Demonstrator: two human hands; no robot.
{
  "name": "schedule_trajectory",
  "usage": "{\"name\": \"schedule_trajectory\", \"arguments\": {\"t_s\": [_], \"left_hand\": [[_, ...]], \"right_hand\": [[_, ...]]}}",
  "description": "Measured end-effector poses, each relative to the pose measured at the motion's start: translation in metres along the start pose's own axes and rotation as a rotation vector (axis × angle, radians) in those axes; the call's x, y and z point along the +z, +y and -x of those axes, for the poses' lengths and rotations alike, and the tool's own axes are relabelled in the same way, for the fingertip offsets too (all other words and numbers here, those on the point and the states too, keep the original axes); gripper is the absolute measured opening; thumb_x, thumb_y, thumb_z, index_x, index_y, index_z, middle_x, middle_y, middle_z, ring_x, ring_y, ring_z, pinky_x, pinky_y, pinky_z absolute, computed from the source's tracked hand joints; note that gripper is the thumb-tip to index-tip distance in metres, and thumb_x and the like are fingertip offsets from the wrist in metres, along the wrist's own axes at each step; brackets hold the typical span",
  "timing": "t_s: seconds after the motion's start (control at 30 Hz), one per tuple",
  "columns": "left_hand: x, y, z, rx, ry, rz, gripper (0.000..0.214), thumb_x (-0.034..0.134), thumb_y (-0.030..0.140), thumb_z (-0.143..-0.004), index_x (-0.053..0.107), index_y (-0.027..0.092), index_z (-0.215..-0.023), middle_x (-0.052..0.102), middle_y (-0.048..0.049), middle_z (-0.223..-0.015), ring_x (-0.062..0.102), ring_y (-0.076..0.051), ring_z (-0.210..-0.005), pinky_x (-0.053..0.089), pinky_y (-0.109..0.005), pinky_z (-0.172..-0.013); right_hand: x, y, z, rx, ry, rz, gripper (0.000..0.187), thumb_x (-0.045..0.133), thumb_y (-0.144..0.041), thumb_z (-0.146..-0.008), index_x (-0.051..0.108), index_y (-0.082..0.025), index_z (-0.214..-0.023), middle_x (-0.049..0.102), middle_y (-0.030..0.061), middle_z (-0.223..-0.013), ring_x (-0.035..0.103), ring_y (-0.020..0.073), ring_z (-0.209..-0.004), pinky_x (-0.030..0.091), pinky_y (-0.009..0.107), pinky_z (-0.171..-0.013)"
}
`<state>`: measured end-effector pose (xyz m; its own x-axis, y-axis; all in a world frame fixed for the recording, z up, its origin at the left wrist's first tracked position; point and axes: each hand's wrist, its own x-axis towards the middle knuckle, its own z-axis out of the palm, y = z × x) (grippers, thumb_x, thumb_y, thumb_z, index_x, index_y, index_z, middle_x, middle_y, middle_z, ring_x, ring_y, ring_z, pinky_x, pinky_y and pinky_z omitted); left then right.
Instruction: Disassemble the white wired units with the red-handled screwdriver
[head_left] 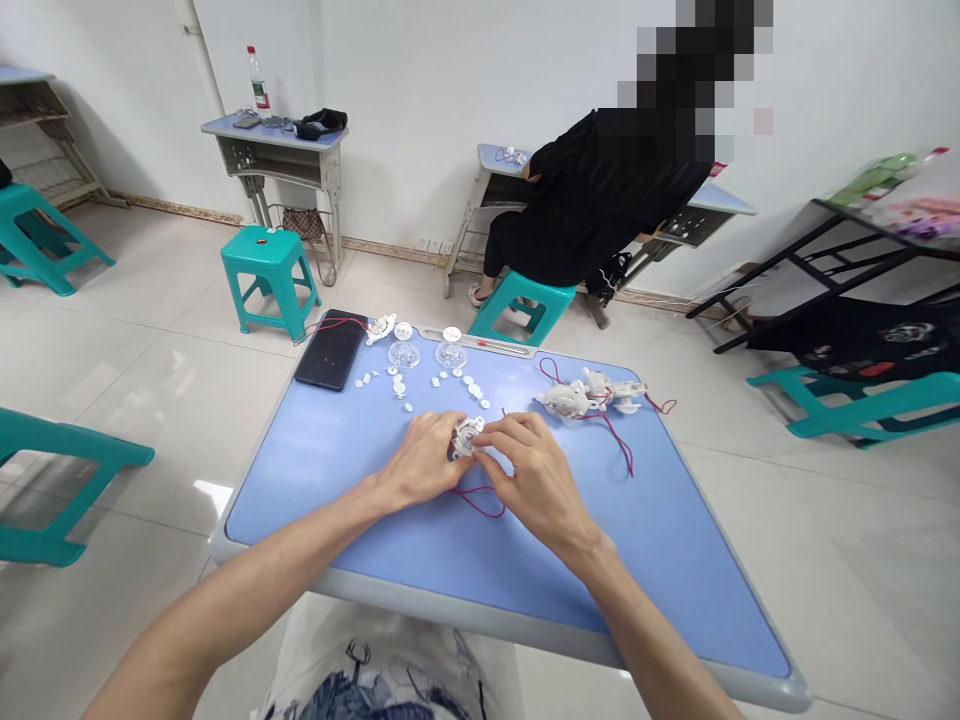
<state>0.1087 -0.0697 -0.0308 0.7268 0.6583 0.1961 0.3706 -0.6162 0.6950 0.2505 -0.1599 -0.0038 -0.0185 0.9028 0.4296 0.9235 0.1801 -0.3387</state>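
- Gripping a small white plastic housing (pixel 465 436) between them, both hands held it over the middle of a blue-topped table (pixel 637 540), close to the person's side of it.
- The left hand (pixel 420 460) was curled narrowly around the housing's left side, its fingers wrapped over the edge.
- The right hand (pixel 536 465) closed on the housing from the other side, its fingertips (pixel 487 433) pressed against the white plastic.
- A thin red wire (pixel 480 503) lay in a loose loop on the tabletop just below the housing, between the two hands.
- Just past the fingertips, small white plastic parts (pixel 439 381) lay scattered.
- Farther ahead of the hands stood two clear plastic domes (pixel 403 354), each with a white disc just beyond it.
- Ahead of the right hand lay two more white plastic assemblies (pixel 589 396), trailing red wires across the table.
- Beyond the left hand, a black smartphone (pixel 330 349) lay near the table's far corner.
- A white plastic strip (pixel 480 342) ran along the far edge of the table.
- Well beyond the hands, a co-worker in black (pixel 600 200) sat on a teal plastic stool (pixel 521 305), leaning over a desk by the wall.
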Motion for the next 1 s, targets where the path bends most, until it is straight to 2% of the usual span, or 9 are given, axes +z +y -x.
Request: {"name": "schedule_trajectory", "arguments": {"t_s": [0.37, 0.63, 1.0], "left_hand": [[-0.0026, 0.0026, 0.0000, -0.019, -0.027, -0.004, 0.035, 0.063, 0.027, -0.081, 0.058, 0.019, -0.115, 0.068, -0.0072, -0.108, 0.061, -0.025, -0.098, 0.047, -0.038, -0.088], [-0.0026, 0.0025, -0.0007, -0.014, -0.021, -0.010, 0.036, 0.064, 0.028, -0.082, 0.057, 0.018, -0.116, 0.068, -0.0078, -0.108, 0.061, -0.026, -0.102, 0.047, -0.039, -0.092], [-0.0027, 0.0007, -0.0007, -0.011, -0.011, -0.003, 0.034, 0.063, 0.030, -0.083, 0.058, 0.018, -0.115, 0.068, -0.0079, -0.107, 0.062, -0.026, -0.101, 0.047, -0.039, -0.091]], "right_hand": [[-0.0016, -0.0002, -0.0017, -0.048, -0.018, 0.026, 0.022, 0.052, -0.009, -0.087, 0.069, -0.022, -0.094, 0.072, 0.0069, -0.091, 0.052, 0.0280, -0.096, 0.049, 0.044, -0.079], [-0.0064, -0.0020, -0.0047, -0.054, -0.091, 0.044, 0.029, 0.051, -0.005, -0.084, 0.070, -0.022, -0.098, 0.071, 0.0071, -0.090, 0.050, 0.0284, -0.094, 0.050, 0.044, -0.079], [-0.0055, 0.0007, -0.0049, -0.064, -0.074, 0.066, 0.020, 0.056, -0.009, -0.088, 0.070, -0.019, -0.098, 0.072, 0.0062, -0.090, 0.051, 0.0277, -0.094, 0.049, 0.042, -0.077]]}}
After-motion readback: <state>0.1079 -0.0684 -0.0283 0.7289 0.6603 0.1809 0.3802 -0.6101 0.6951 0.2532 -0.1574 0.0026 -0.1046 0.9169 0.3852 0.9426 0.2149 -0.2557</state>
